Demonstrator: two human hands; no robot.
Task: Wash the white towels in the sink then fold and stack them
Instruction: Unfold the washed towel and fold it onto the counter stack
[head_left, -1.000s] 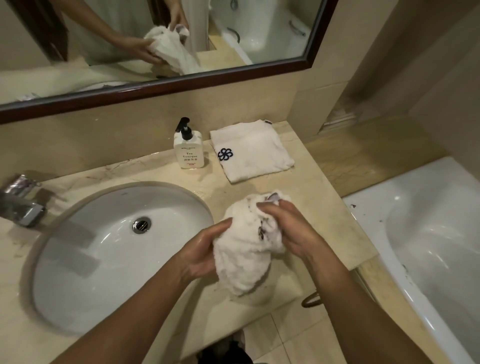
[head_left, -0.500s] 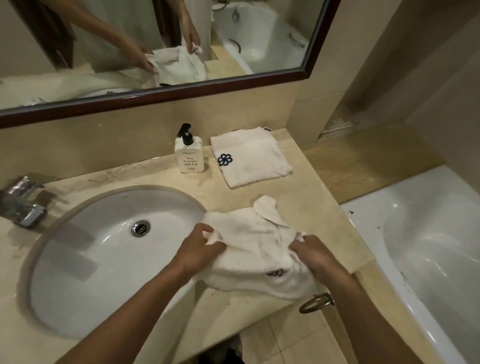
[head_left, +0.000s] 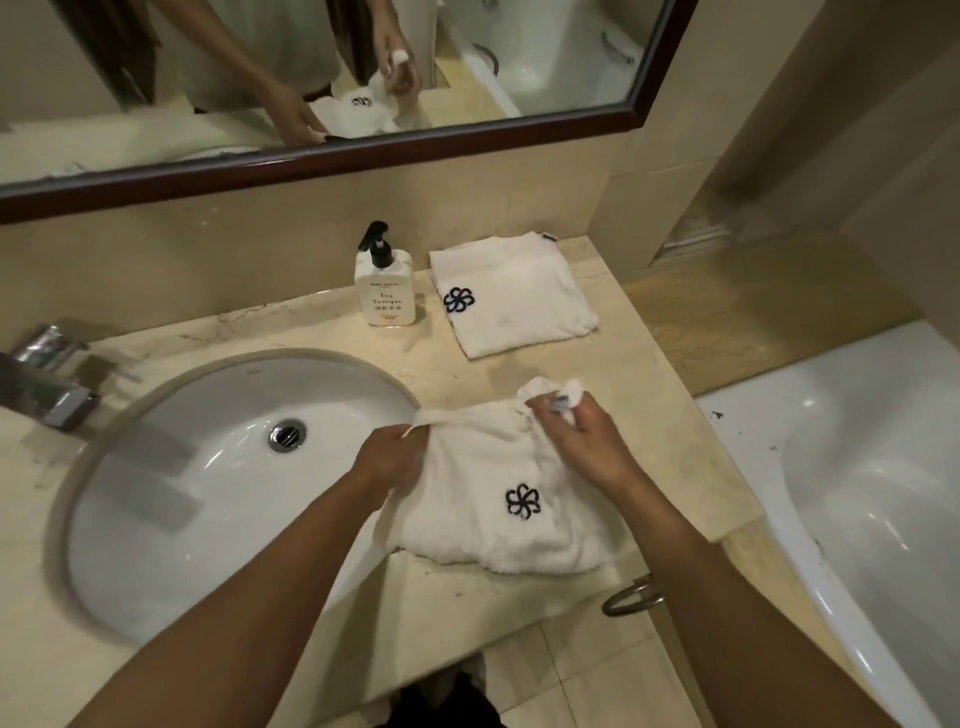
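A damp white towel (head_left: 483, 467) with a dark flower logo lies spread on the marble counter (head_left: 670, 431), right of the sink (head_left: 171, 519). My left hand (head_left: 387, 460) pinches its far left corner. My right hand (head_left: 582, 441) grips its bunched far right corner. A second white towel (head_left: 524, 306) with the same logo lies folded flat at the back of the counter, apart from both hands.
A white pump soap bottle (head_left: 384, 291) stands left of the folded towel. The chrome faucet (head_left: 47, 384) is at the far left. A white bathtub (head_left: 857, 493) lies to the right. A metal ring (head_left: 631, 597) hangs below the counter's front edge. A mirror (head_left: 322, 78) is above.
The towel was a bunched wad held above the counter; both hands have since spread it out flat on the counter, logo up, and now hold its far corners.
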